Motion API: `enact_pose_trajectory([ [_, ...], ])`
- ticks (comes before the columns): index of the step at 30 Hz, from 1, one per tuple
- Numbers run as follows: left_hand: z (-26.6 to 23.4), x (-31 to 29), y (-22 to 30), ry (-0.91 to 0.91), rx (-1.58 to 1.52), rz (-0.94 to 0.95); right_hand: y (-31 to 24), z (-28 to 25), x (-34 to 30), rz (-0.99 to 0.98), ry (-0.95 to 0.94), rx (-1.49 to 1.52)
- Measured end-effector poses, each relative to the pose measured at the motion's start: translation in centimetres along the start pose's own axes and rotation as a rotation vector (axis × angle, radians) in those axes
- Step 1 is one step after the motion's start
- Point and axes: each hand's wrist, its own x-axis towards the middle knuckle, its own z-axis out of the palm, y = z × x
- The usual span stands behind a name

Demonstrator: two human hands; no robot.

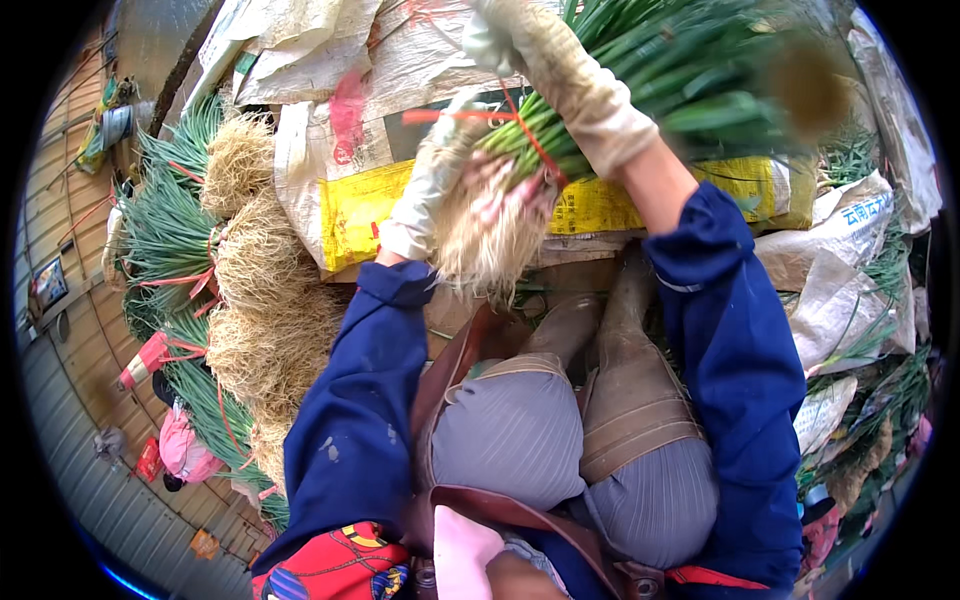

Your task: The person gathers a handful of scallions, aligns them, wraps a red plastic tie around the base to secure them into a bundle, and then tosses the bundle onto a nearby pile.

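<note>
A bunch of green onions [600, 100] lies before me, its pale roots toward me and green leaves reaching to the upper right, where they blur. Around the stalks, just above the whitish-pink bulbs, crosses a red tie [530, 135]. My left hand [435, 185], in a dirty whitish glove, is beside the roots with its fingers closed on the tie, whose loose end sticks out leftward. Also gloved, my right hand [560, 75] reaches across the stalks. Toward its closed, somewhat blurred fingers runs the other end of the tie.
Tied green onion bunches [265, 265] are stacked at my left, roots toward me. Beneath the work lie whitish and yellow woven sacks [365, 215]. More sacks [840, 260] and loose leaves are at the right. A person in pink [185, 445] is at the far left.
</note>
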Motion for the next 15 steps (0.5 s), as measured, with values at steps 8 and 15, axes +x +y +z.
enact_pose_trajectory([
  [8,-3.5,2.1,-3.8,0.310,-0.157,0.178,5.6,-3.5,-2.2,0.081,0.190,-0.011],
  [15,-9.6,6.5,-3.6,0.004,-0.179,0.025,4.4,-4.3,-4.4,0.135,0.027,-0.009],
])
